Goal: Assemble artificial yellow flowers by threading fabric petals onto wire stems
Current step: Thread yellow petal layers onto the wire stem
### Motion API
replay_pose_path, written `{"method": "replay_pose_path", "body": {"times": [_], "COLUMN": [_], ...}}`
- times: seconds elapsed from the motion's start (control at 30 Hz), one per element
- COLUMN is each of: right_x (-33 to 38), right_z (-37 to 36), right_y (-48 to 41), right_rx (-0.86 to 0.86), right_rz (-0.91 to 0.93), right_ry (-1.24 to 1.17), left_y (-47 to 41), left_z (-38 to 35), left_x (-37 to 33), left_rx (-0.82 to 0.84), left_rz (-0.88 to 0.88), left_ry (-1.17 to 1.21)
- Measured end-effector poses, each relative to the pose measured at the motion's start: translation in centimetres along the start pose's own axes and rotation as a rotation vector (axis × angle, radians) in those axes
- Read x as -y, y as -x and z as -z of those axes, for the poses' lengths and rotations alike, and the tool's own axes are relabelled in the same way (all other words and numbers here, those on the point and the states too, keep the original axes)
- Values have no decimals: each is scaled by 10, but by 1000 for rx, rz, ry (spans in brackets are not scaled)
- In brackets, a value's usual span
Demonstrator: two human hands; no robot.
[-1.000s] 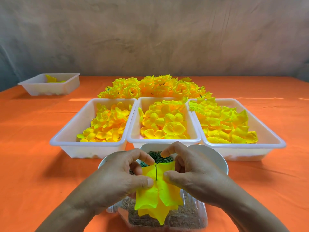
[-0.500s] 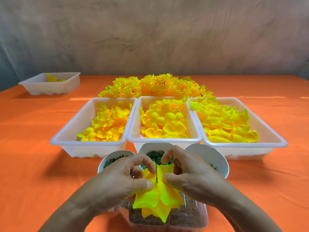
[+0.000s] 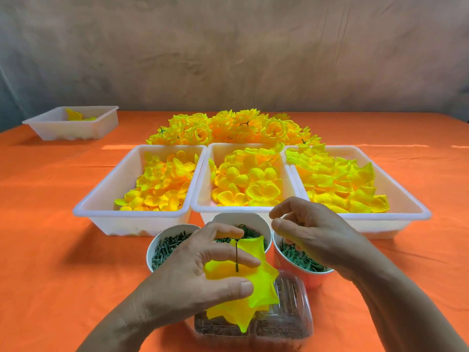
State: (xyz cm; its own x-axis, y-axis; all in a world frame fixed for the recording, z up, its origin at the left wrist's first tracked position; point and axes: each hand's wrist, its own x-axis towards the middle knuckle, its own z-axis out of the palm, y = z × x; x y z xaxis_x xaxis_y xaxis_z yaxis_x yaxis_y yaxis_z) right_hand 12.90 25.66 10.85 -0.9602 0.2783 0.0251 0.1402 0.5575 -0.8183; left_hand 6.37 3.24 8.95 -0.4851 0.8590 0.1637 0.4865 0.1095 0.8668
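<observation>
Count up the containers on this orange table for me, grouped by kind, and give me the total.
White rectangular trays: 4
Round cups: 3
Clear plastic box: 1
Total: 8

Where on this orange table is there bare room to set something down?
Bare orange tablecloth left of the left white plastic tray and right of the right white tray. Crowded centre: cups of green parts, clear plastic box.
</observation>
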Motion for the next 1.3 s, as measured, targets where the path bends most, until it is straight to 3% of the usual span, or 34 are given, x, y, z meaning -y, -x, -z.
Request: {"method": "replay_pose_path", "body": {"times": [0.3, 0.5, 0.6, 0.73, 0.87, 0.93, 1.07, 1.3], "right_x": [4, 9, 11, 14, 23, 25, 25, 20], "right_z": [-4, 1, 0, -2, -5, -9, -18, -24], "right_y": [4, 11, 13, 17, 26, 31, 35, 35], "right_rx": [29, 52, 68, 88, 233, 241, 311, 310], "right_rz": [31, 66, 85, 119, 221, 287, 319, 347], "right_ry": [27, -35, -26, 0, -89, 29, 292, 367], "left_y": [2, 3, 4, 7, 9, 10, 10, 10], "left_z": [2, 23, 27, 21, 18, 19, 16, 11], "left_x": [10, 11, 14, 17, 16, 14, 11, 18], "left_rx": [-85, -267, -292, -226, -90, -42, -3, 40], "left_rz": [112, 63, 71, 112, 176, 202, 226, 217], "left_ry": [-92, 309, 320, 194, 5, -50, -76, -16]}}
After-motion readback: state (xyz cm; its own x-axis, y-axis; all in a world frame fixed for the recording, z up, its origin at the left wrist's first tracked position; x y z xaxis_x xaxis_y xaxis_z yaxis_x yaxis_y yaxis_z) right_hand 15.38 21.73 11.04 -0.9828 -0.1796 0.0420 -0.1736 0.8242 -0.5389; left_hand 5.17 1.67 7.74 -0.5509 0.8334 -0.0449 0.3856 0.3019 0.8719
